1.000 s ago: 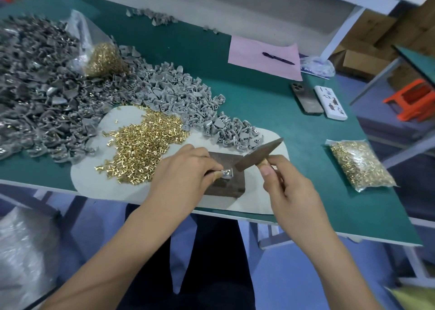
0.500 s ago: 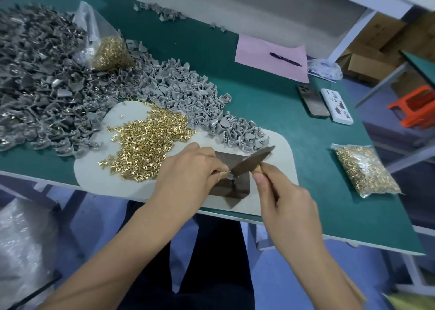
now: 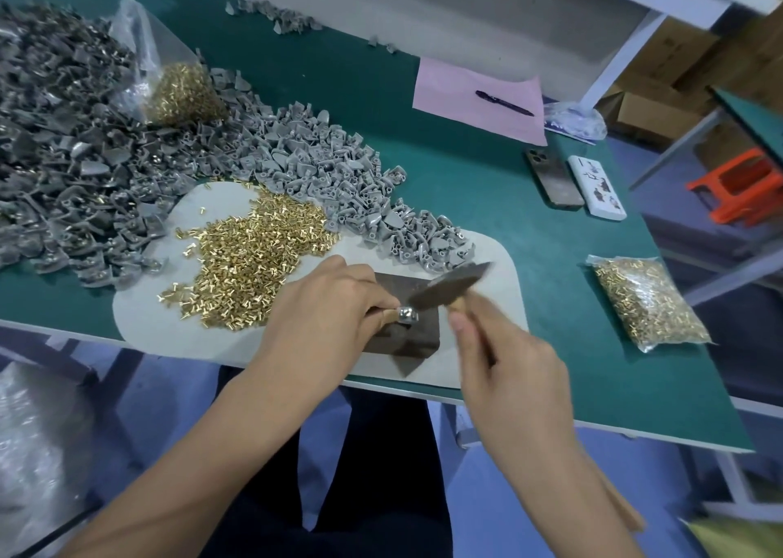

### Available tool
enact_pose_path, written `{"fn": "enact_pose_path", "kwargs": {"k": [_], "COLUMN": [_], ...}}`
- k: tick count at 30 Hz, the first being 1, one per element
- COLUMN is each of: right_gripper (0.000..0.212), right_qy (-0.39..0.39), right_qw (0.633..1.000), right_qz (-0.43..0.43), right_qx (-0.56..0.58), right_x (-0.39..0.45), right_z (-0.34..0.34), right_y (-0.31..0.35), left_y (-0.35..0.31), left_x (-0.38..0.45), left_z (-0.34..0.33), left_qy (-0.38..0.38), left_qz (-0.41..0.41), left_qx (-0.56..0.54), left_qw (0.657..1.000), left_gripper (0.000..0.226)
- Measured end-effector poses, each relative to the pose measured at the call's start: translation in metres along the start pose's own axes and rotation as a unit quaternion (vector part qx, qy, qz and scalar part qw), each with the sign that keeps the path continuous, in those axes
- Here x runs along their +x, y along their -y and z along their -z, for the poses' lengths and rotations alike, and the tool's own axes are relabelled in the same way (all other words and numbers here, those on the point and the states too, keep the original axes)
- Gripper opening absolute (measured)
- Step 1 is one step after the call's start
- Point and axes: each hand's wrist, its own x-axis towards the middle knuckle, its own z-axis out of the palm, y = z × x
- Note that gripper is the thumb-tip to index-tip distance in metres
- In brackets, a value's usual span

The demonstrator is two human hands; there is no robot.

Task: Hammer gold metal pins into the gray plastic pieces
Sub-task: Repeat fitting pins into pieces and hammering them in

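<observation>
Gray plastic piece (image 3: pixel 407 314) pinched at the fingertips of the left hand (image 3: pixel 326 316), sitting on a dark metal block (image 3: pixel 417 333) right at the near table edge. Right hand (image 3: pixel 510 371) wrapped around a wooden handle, hammer (image 3: pixel 449 288) head blurred and angled just above and right of the piece, not clearly touching it. Can't make out a pin in the piece from here.

Loose gold pins (image 3: pixel 254 261) heaped on a pale mat (image 3: pixel 169 329) just left of the left hand. Huge pile of gray plastic pieces (image 3: pixel 106 168) spreading across the left side and curling behind the block. Open bag of pins (image 3: pixel 182 87) propped on that pile, sealed bag of pins (image 3: pixel 646 303) off to the right, well apart from the block.

Green table (image 3: pixel 466 176) under everything. Pink paper (image 3: pixel 474 100) with a pen (image 3: pixel 504 103) on it farther back, phone (image 3: pixel 553 178) and a white case (image 3: pixel 596 187) side by side. Cardboard boxes (image 3: pixel 652 110) and an orange stool (image 3: pixel 737 185) past the right edge.
</observation>
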Motion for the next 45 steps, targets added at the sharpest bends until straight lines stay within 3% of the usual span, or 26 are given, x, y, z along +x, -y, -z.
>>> {"fn": "enact_pose_path", "kwargs": {"k": [2, 6, 10, 12, 15, 18, 20, 22, 24, 27, 30, 34, 38, 45], "right_gripper": [0.028, 0.03, 0.029, 0.034, 0.037, 0.033, 0.029, 0.029, 0.033, 0.034, 0.033, 0.03, 0.03, 0.045], "right_qy": [0.038, -0.037, 0.049, 0.039, 0.007, 0.072, 0.041, -0.011, 0.019, 0.054, -0.024, 0.045, 0.018, 0.072], "right_qw": [0.999, 0.998, 0.999, 0.998, 1.0, 0.995, 0.995, 1.0, 1.0, 0.997, 1.0, 0.999, 0.998, 0.983], "right_qz": [0.003, -0.025, -0.013, -0.005, -0.022, 0.017, 0.028, 0.005, 0.003, 0.03, 0.005, 0.004, -0.052, -0.111], "right_qx": [-0.039, 0.037, -0.02, -0.044, 0.014, -0.062, -0.083, -0.017, 0.014, -0.044, 0.018, -0.021, -0.037, -0.128], "right_x": [-0.001, 0.003, 0.001, 0.005, 0.007, 0.009, 0.014, 0.015, 0.01, 0.007, 0.006, 0.003, 0.004, -0.011], "right_z": [0.0, 0.001, -0.003, 0.001, 0.002, 0.007, 0.011, 0.011, 0.007, 0.004, 0.0, -0.001, 0.002, -0.021], "right_y": [-0.001, -0.005, -0.003, -0.007, -0.009, -0.006, -0.01, -0.007, -0.004, -0.005, -0.007, -0.012, -0.03, -0.042], "left_y": [0.0, 0.001, 0.001, 0.003, 0.004, 0.002, 0.002, 0.004, 0.004, 0.003, 0.004, 0.004, 0.006, 0.008], "left_x": [0.0, -0.001, 0.0, 0.001, 0.0, 0.0, 0.001, 0.001, 0.001, 0.001, 0.001, 0.002, 0.001, -0.007], "left_z": [0.0, 0.0, -0.001, -0.001, -0.002, -0.002, -0.002, -0.003, -0.002, -0.002, -0.002, -0.002, -0.002, -0.003], "left_qy": [-0.003, -0.002, -0.005, -0.004, -0.001, -0.007, -0.008, -0.007, -0.008, -0.008, -0.01, -0.01, -0.007, -0.007], "left_qz": [-0.003, -0.004, -0.003, -0.001, -0.001, -0.006, -0.012, -0.009, -0.009, -0.008, -0.003, -0.008, -0.006, 0.003], "left_qx": [0.003, 0.006, 0.014, 0.008, 0.002, 0.008, 0.009, 0.011, 0.013, 0.015, 0.019, 0.023, 0.02, -0.017], "left_qw": [1.0, 1.0, 1.0, 1.0, 1.0, 1.0, 1.0, 1.0, 1.0, 1.0, 1.0, 1.0, 1.0, 1.0], "left_gripper": [0.01, 0.009, 0.011, 0.011, 0.01, 0.008, 0.008, 0.008, 0.009, 0.009, 0.008, 0.01, 0.012, 0.01]}}
